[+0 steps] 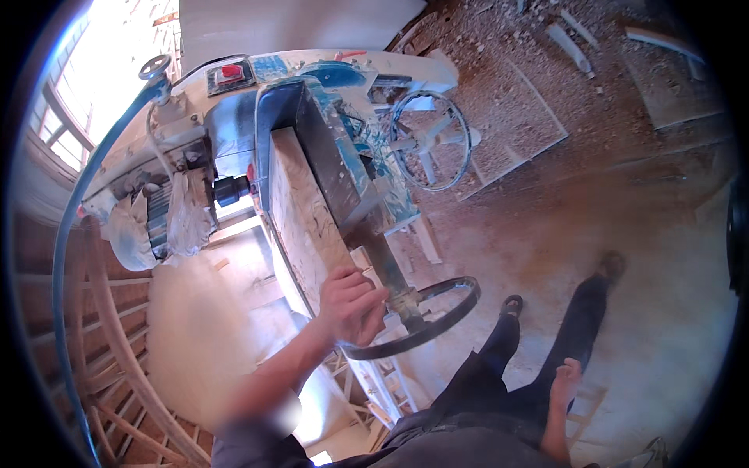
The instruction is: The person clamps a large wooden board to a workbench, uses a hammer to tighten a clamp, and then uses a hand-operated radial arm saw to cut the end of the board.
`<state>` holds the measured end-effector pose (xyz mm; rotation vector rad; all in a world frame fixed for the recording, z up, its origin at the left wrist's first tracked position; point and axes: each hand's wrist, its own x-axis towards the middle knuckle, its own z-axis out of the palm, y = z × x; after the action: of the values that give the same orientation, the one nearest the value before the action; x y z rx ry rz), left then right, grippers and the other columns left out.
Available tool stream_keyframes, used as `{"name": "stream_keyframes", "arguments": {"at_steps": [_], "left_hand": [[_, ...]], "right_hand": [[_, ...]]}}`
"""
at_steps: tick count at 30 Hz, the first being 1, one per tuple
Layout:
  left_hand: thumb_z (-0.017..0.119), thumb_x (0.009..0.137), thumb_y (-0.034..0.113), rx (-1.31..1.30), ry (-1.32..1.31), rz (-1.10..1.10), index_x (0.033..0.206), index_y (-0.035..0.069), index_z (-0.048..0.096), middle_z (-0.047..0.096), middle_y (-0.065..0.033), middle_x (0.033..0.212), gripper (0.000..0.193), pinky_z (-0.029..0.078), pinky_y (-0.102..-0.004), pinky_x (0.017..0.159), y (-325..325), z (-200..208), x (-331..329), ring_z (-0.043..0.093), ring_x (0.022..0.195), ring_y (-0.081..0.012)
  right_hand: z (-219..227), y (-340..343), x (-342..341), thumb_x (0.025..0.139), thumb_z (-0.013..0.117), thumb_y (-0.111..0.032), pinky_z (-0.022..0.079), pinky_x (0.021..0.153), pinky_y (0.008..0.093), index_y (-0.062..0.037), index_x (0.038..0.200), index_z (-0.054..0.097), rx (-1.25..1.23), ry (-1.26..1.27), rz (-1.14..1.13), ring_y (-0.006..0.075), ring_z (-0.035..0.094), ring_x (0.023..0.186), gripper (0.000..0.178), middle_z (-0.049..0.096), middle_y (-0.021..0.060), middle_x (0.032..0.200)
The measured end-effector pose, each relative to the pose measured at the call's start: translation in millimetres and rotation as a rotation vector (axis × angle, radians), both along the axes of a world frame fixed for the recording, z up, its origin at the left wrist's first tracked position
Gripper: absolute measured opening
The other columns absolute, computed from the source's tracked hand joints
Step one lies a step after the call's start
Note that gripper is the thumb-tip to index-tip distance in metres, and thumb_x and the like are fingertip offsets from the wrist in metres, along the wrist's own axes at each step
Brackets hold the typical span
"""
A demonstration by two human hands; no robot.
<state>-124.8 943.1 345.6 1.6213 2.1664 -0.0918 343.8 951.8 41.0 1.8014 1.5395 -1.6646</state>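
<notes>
My left hand (353,306) is closed over the far left part of a black handwheel (456,312), at the near end of a blue and white machine (234,125). The hand hides that stretch of the rim. Just beyond my knuckles, a small wood block (363,261) stands beside a long, thick wooden board (300,207), which lies in the machine's trough. My right hand (568,378) hangs low beside my leg, away from the machine. Its fingers are loosely curled, and nothing shows in them.
A second, spoked handwheel (431,142) juts from the machine's right side. A motor (158,218) and a blue hose (62,273) are on the left. A red button (231,72) sits at the far end. Wood scraps (569,48) and chips litter the floor at far right.
</notes>
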Motion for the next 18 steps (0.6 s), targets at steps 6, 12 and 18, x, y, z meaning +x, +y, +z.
{"name": "stream_keyframes", "arguments": {"at_steps": [6, 12, 18], "left_hand": [[0.059, 0.057, 0.008, -0.072, 0.013, 0.052, 0.078, 0.004, 0.062, 0.061, -0.0057, 0.067, 0.022, 0.048, -0.0393, 0.075, 6, -6, 0, 0.06, 0.06, -0.0216], [0.056, 0.057, 0.012, -0.124, 0.037, 0.054, 0.077, 0.005, 0.062, 0.062, -0.0061, 0.067, 0.022, 0.049, -0.0396, 0.077, 8, -6, 0, 0.061, 0.06, -0.0216], [0.059, 0.055, 0.014, -0.14, 0.044, 0.023, 0.077, 0.005, 0.062, 0.06, -0.0051, 0.067, 0.024, 0.049, -0.0383, 0.076, 11, -9, -3, 0.06, 0.06, -0.0215]], "right_hand": [[-9, 6, -36, 0.083, 0.055, 0.0, 0.048, 0.065, 0.031, -0.0027, 0.102, 0.063, -0.003, -0.012, 0.041, 0.0188, 0.062, 0.068, 0.02, 0.064, 0.0079, 0.076], [-12, 6, -51, 0.083, 0.056, 0.002, 0.047, 0.062, 0.031, -0.0025, 0.101, 0.064, -0.063, -0.061, 0.061, 0.0193, 0.06, 0.065, 0.019, 0.064, 0.0082, 0.076], [-22, 10, -54, 0.084, 0.054, 0.004, 0.048, 0.064, 0.031, -0.0012, 0.106, 0.063, -0.006, 0.012, 0.007, 0.0194, 0.061, 0.069, 0.024, 0.064, 0.0094, 0.08]]}}
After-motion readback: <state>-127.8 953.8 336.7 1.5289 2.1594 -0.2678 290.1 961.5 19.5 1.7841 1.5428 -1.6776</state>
